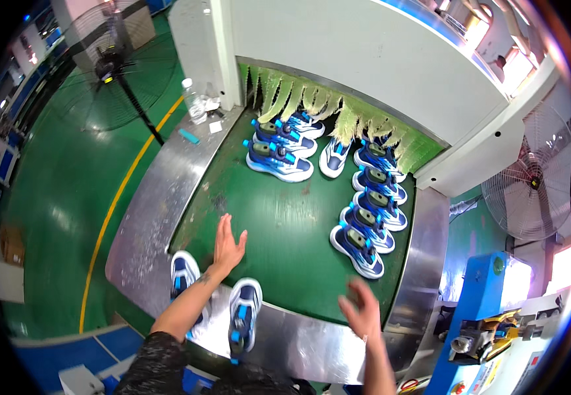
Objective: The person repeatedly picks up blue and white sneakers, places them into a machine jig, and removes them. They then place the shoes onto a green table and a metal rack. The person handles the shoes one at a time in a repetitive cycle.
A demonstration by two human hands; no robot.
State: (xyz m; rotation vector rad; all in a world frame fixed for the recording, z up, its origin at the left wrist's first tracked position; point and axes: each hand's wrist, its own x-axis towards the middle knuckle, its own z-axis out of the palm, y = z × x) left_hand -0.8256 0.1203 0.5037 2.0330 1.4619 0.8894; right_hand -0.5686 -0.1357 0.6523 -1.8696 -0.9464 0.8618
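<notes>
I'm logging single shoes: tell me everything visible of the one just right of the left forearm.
The shoe is navy, fabric-looking, with a white sole rim and bright blue parts toward the heel. It sits upright on the metal ledge, toe pointing toward the green belt. Nothing else appears to touch it; its underside is hidden.

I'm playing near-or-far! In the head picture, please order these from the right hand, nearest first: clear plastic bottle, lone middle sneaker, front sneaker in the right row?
From the right hand:
1. Front sneaker, right row: just ahead.
2. Lone middle sneaker: farther ahead.
3. Clear plastic bottle: far ahead, left.
</notes>
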